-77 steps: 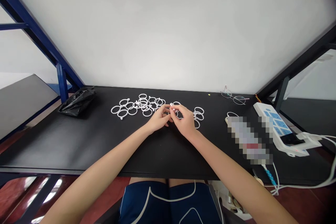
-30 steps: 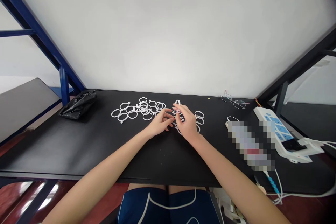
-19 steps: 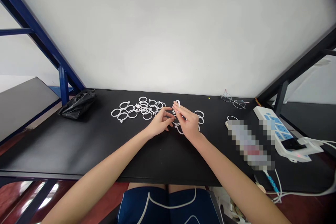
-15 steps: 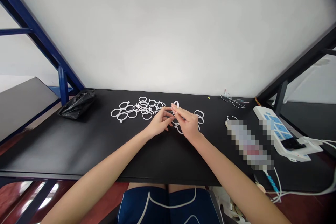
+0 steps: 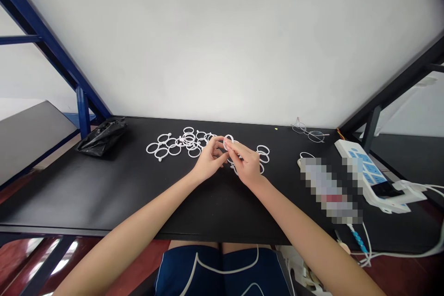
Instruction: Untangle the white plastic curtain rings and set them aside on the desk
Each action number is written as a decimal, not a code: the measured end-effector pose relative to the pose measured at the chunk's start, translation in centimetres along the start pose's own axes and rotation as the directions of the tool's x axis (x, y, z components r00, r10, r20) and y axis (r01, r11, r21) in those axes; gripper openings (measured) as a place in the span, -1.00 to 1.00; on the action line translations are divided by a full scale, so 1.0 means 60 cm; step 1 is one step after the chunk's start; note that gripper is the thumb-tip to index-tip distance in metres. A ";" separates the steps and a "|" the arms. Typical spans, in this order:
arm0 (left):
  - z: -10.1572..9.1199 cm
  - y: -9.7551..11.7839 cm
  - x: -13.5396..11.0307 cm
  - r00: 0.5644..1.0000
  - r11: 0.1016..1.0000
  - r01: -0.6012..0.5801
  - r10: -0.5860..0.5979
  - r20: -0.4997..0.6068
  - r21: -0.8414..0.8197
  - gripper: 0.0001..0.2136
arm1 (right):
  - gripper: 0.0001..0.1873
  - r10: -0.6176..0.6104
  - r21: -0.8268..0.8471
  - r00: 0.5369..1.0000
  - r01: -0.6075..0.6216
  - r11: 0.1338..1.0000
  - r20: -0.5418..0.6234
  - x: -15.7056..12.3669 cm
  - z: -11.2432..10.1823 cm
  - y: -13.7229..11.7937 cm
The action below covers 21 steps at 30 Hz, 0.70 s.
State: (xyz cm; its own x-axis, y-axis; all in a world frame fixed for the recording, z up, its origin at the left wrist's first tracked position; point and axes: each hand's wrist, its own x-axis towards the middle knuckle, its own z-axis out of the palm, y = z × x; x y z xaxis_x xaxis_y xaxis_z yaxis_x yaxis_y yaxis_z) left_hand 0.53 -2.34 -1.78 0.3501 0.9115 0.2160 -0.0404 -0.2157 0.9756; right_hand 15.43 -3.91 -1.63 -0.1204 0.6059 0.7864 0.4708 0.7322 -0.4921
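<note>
In the head view my right hand (image 5: 247,161) pinches a white curtain ring (image 5: 228,137) between thumb and fingertips, raised over the black table. My left hand (image 5: 210,156) meets it from the left, its curled fingers and thumb at the ring's lower edge; the exact contact is partly hidden. Behind and left of that hand lies a spread of similar white rings (image 5: 174,150), several with small round knobs. More white rings (image 5: 263,157) lie to the right of my right hand, which partly covers them.
The black table (image 5: 145,203) runs up to a white wall. A crumpled black plastic bag (image 5: 103,138) rests at the left. Eyeglasses (image 5: 315,136), a blurred-out phone (image 5: 328,189) with a cable, and a white power strip (image 5: 366,169) are at the right.
The held ring has turned and shifted slightly left and down, so its opening faces me more. Both hands stay close together; my left fingers have lifted a little.
</note>
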 end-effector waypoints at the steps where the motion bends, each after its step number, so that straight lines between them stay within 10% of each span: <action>1: 0.000 0.000 0.000 1.000 1.000 -0.014 0.014 -0.011 -0.004 -0.58 | -0.70 -0.002 0.009 1.000 0.002 1.000 0.012 -0.001 0.002 0.001; 11: 0.001 -0.004 -0.001 1.000 1.000 -0.008 0.008 -0.024 0.009 -0.45 | -0.69 0.020 0.037 0.997 -0.023 0.999 0.076 -0.003 0.006 0.011; 21: 0.001 0.001 0.000 0.998 0.997 -0.055 0.056 -0.016 0.059 -0.77 | -0.68 0.110 -0.007 0.988 -0.110 0.994 0.112 -0.005 0.005 0.001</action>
State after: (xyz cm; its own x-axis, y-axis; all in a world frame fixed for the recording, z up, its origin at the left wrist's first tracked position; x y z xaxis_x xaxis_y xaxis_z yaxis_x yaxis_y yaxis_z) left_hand 0.60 -2.41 -1.73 0.3321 0.9036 0.2706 -0.0041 -0.2855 0.9584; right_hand 15.26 -3.97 -2.01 -0.1650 0.7137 0.6808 0.4871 0.6591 -0.5730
